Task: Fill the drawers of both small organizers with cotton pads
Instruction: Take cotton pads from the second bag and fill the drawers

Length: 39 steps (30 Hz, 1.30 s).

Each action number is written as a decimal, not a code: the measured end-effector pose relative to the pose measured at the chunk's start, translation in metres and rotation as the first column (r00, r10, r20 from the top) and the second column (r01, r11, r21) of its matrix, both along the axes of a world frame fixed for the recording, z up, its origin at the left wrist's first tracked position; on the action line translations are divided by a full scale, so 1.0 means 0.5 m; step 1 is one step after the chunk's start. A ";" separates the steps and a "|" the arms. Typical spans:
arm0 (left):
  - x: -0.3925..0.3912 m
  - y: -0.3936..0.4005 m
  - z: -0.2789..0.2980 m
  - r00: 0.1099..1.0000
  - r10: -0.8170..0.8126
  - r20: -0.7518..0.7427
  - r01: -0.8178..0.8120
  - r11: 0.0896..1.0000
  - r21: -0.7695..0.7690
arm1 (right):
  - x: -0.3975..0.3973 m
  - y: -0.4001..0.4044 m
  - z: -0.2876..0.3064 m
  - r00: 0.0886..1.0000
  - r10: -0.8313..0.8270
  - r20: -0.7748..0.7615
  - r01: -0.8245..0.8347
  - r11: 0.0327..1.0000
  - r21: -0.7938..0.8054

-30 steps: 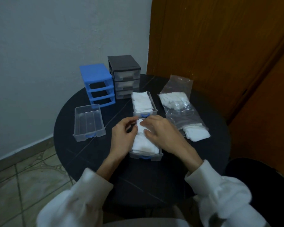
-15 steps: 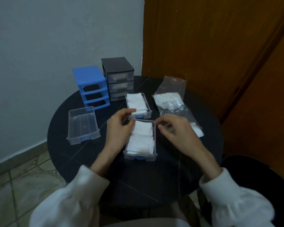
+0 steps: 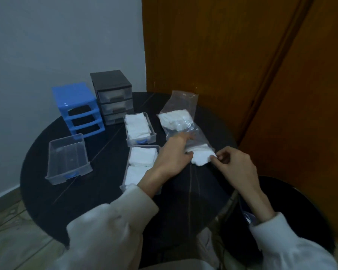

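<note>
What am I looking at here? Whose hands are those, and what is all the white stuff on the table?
A person wears a camera on the head, so you see their own arms from above. On the round black table stand a blue organizer and a black organizer. Two drawers hold white cotton pads, and one clear drawer holds none. The left hand rests on a plastic bag of pads, while the right hand pinches a stack of pads at the bag's near end.
</note>
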State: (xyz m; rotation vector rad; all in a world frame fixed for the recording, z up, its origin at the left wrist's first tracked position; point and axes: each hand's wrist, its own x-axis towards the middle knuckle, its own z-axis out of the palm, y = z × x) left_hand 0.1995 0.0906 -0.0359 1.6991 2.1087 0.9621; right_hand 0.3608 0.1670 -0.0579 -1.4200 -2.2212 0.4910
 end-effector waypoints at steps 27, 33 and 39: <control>0.000 0.014 -0.017 0.983 0.041 0.180 -0.047 0.999 0.024 | -0.019 -0.001 0.002 0.898 0.074 -0.433 -0.181 0.961 -0.210; -0.021 -0.015 -0.007 0.963 0.053 0.263 -0.084 0.990 0.109 | -0.041 -0.014 0.015 0.798 0.171 -0.577 -0.324 0.930 -0.172; -0.073 -0.091 0.032 0.799 -0.005 0.601 -0.111 0.982 0.156 | -0.108 -0.047 0.043 0.684 0.221 -0.695 -0.443 0.883 -0.156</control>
